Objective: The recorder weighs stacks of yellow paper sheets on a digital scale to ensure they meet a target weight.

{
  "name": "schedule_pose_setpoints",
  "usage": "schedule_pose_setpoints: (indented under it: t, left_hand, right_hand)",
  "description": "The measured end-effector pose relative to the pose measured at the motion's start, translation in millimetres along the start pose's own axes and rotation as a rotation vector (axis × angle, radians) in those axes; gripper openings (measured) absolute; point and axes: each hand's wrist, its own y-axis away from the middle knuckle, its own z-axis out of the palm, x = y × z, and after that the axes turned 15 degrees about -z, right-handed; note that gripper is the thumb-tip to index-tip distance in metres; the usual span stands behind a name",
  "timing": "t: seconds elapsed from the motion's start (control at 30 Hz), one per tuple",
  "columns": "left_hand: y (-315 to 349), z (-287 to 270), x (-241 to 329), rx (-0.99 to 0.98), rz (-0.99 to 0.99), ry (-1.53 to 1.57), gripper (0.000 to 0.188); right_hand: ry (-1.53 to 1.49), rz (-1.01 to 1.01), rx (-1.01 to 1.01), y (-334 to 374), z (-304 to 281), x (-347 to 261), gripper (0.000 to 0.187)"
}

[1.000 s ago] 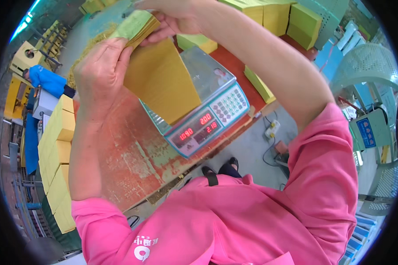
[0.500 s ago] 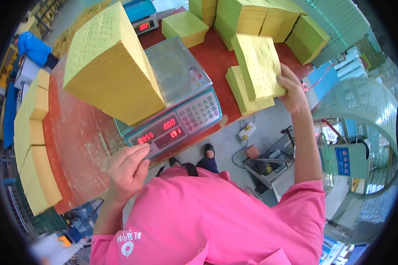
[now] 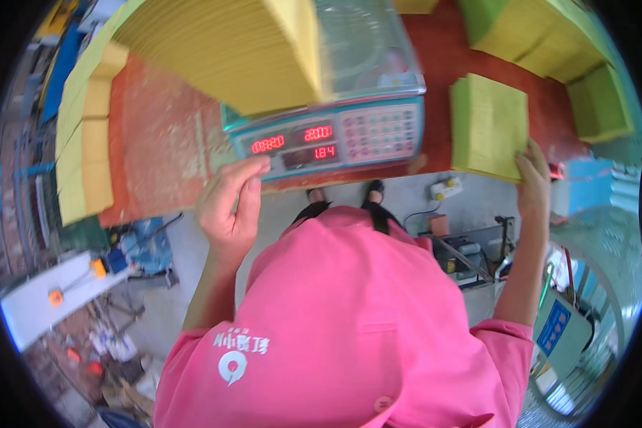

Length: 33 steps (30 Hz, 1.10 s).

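My right hand (image 3: 533, 175) grips the near right corner of a stack of yellow paper (image 3: 498, 128) at the table's front edge. Whether that stack rests on the pile seen under it earlier, I cannot tell. My left hand (image 3: 228, 203) is at the front of a digital scale (image 3: 289, 165), fingertips by the lower left of its lit red display. Its fingers are half bent, the thumb is a little apart from them, and no object shows between them. A tall, motion-blurred stack of yellow paper (image 3: 228, 53) stands on the scale's left side, its top cut off.
More yellow paper stacks stand at the back right (image 3: 542, 39) and along the left edge (image 3: 85, 153) of the red table (image 3: 160, 135). A power strip (image 3: 446, 188) lies on the floor beyond the front edge. A perforated round guard (image 3: 613, 285) stands at the right.
The view has shifted, so the scale sits farther right and higher. My right hand has lowered the held paper stack and turned it more level. My left hand stays by the display, whose readout differs.
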Motion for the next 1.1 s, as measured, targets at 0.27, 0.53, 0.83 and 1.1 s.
schedule_pose_setpoints:
  t: [0.27,0.53,0.83,1.1]
  left_hand:
    - [-1.9,-34.7,-13.1,0.322,-0.257,0.151,0.022]
    - [-46.4,-68.1,-4.4,0.454,-0.075,0.049,0.023]
    - [-171.7,-96.6,64.3,0.017,0.345,0.068,0.033]
    - [-191.9,-104.8,72.6,-0.209,0.202,0.031,0.036]
  right_hand:
    - [0.230,-0.101,0.062,1.7,15.8,-2.7,0.042]
    - [0.435,-0.272,0.065,-1.2,13.8,-2.3,0.038]
    - [0.388,-0.620,0.208,23.1,78.4,-40.1,0.024]
    - [0.310,-0.555,0.170,35.1,92.9,-41.7,0.024]
